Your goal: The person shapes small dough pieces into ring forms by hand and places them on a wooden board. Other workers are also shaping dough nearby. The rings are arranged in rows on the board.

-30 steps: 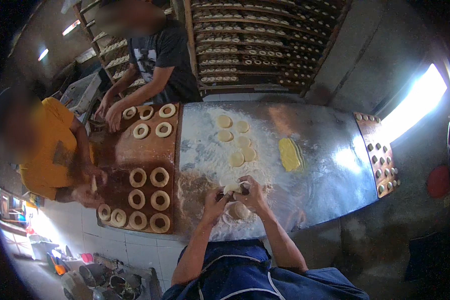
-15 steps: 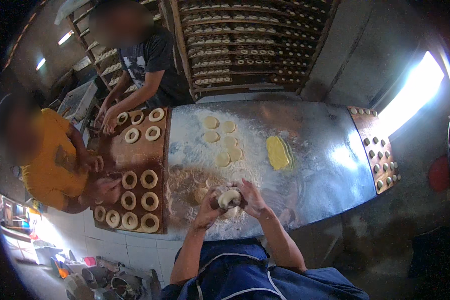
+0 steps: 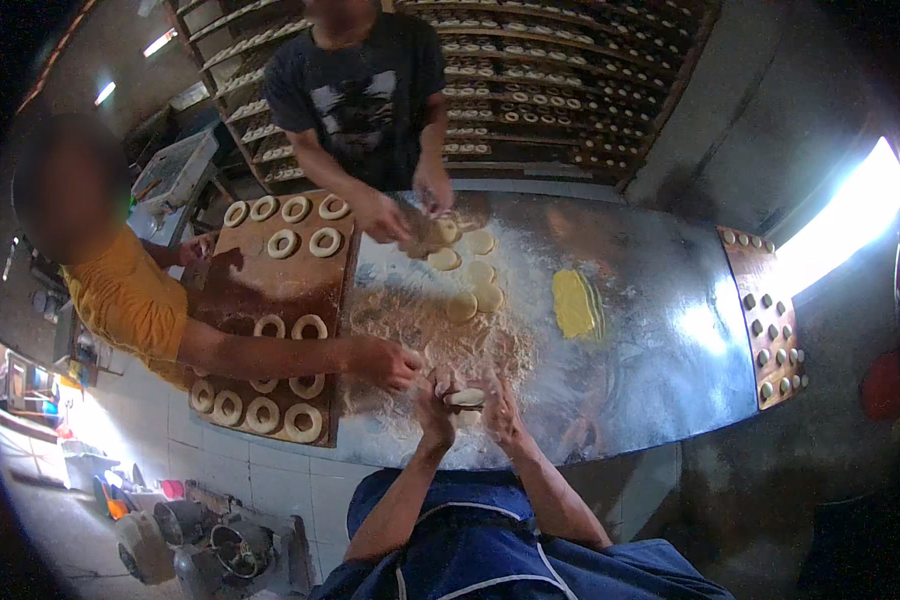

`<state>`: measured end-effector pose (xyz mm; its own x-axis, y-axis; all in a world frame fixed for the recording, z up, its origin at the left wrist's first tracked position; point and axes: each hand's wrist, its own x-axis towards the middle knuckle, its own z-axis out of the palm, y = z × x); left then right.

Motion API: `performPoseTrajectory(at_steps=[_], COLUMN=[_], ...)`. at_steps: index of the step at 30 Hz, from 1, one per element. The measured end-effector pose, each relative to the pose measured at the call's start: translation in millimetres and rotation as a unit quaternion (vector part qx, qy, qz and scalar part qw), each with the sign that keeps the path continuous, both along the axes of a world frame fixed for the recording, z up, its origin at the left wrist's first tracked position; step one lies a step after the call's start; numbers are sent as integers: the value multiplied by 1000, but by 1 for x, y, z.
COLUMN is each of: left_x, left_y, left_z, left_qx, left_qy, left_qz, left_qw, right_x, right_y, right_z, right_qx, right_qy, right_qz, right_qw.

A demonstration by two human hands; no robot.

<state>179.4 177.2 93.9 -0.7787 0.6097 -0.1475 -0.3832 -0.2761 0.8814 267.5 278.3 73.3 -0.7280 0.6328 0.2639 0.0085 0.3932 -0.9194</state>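
Observation:
Between my two hands, over the near part of the floured table (image 3: 660,300), is a pale dough ring (image 3: 463,399), seen nearly edge-on. My left hand (image 3: 434,408) curls around its left side, and my right hand (image 3: 503,408) closes on it from the right; some fingers are blurred. Beyond them several flat dough discs (image 3: 462,306) lie in the flour. A co-worker's hand (image 3: 385,362) in a yellow-sleeved reach comes close to my left hand. Across the table, a second person's hands (image 3: 410,215) are at the far discs, one of them handling a piece of dough.
On the left, a wooden board (image 3: 240,285) carries several dough rings. A slab of yellow fat or dough (image 3: 575,303) lies right of the discs. Another board (image 3: 760,330) with small round pieces rests at the right end. Racks of filled shelves (image 3: 550,70) stand behind.
The person in dark clothing has moved from the left board to the discs. The yellow-sleeved arm has stretched toward my hands. My dough ring has tipped from face-up to edge-on.

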Motion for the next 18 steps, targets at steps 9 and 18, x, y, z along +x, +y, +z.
performPoseTrajectory(at_steps=[9,18], left_x=[-6,-30], left_y=[-12,-27], left_z=[-24,-14], left_qx=[86,313], left_qy=[-10,-254], left_qz=[-102,-29], left_qw=[991,915], right_x=[-5,-23], right_y=[-16,-49], right_z=[24,-4], right_qx=[-205,46], right_qy=[-52,5], right_qz=[27,-6], right_qw=[977,999])
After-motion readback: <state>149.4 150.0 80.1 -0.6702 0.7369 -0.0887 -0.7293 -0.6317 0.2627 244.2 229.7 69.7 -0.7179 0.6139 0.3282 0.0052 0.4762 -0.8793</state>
